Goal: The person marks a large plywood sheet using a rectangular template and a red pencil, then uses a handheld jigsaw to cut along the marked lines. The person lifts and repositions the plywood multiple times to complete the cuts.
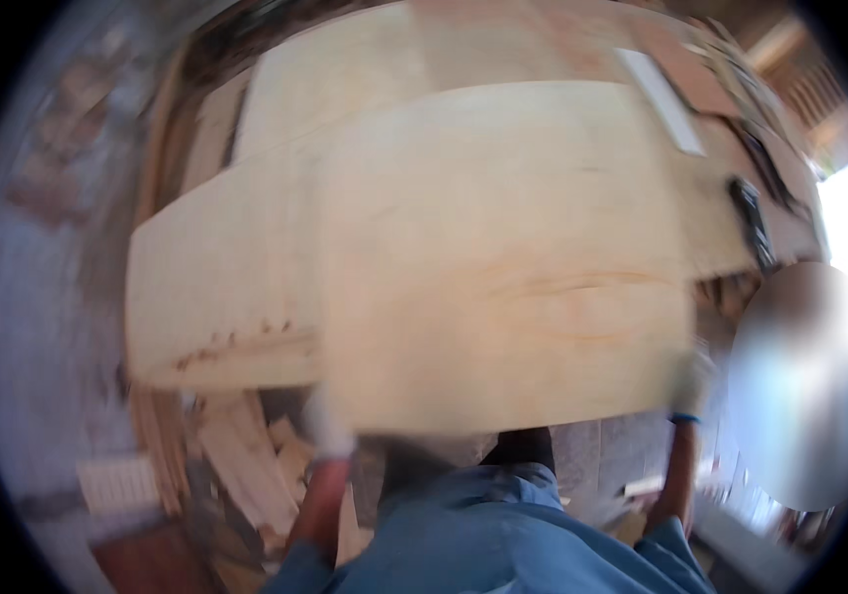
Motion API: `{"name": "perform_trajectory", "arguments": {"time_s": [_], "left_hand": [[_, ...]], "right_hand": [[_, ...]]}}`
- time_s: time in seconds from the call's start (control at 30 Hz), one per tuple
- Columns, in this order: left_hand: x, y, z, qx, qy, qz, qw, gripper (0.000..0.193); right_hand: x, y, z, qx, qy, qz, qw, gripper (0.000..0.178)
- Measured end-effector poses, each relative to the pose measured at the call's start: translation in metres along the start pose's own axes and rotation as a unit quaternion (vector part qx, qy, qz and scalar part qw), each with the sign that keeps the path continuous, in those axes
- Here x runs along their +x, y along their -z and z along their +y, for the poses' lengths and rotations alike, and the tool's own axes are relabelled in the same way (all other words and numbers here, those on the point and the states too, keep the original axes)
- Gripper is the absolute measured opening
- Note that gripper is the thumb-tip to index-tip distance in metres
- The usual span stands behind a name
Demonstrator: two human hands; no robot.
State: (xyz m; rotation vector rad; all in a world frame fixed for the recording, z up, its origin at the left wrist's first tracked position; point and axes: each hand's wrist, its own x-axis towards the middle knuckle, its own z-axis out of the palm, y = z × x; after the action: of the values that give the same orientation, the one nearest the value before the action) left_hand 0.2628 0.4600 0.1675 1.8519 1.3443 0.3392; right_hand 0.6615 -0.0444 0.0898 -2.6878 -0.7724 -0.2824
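Note:
A pale plywood sheet (503,228), roughly rectangular with brown grain streaks, spreads out in front of my body. At its near left corner is my left hand (330,428), in a whitish glove and smeared by motion, closed on the edge. My right hand (689,386), gloved too, grips the near right edge, with a blue band at its wrist. The fingers of both hands are mostly hidden or blurred. Beneath and to the left of this sheet lies another plywood sheet (221,267) with dark spots along its near edge.
More plywood (335,74) covers the far side of the table. Toward the far right lie a white strip (661,102), a reddish-brown board (689,71) and a black tool-like object (752,220). Wood offcuts (246,460) are piled below left. A blurred oval patch hides the right side.

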Motion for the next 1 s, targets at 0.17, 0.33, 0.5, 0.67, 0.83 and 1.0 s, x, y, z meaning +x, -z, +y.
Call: {"name": "perform_trajectory", "arguments": {"time_s": [0.17, 0.33, 0.5, 0.67, 0.83, 1.0], "left_hand": [[0.113, -0.209, 0.119, 0.060, -0.373, -0.102, 0.920, 0.029], [0.096, -0.281, 0.255, -0.015, -0.338, -0.249, 0.907, 0.036], [0.069, -0.207, 0.206, -0.189, -0.193, -0.191, 0.944, 0.039], [0.035, -0.090, 0.041, -0.216, 0.055, 0.003, 0.975, 0.031], [0.002, 0.010, -0.090, -0.427, 0.259, 0.018, 0.866, 0.034], [0.032, 0.071, -0.170, -0.534, 0.304, 0.017, 0.789, 0.042]], "right_hand": [[0.079, 0.068, 0.211, -0.025, -0.236, 0.061, 0.970, 0.044], [0.164, 0.120, 0.282, 0.058, -0.440, -0.055, 0.895, 0.076], [0.108, 0.023, 0.328, -0.156, -0.003, 0.093, 0.983, 0.045], [0.087, -0.072, -0.029, 0.296, -0.198, -0.229, 0.906, 0.031], [0.048, -0.115, -0.225, 0.532, -0.316, -0.304, 0.724, 0.053], [0.059, -0.132, -0.312, 0.529, -0.380, -0.283, 0.704, 0.054]]}}
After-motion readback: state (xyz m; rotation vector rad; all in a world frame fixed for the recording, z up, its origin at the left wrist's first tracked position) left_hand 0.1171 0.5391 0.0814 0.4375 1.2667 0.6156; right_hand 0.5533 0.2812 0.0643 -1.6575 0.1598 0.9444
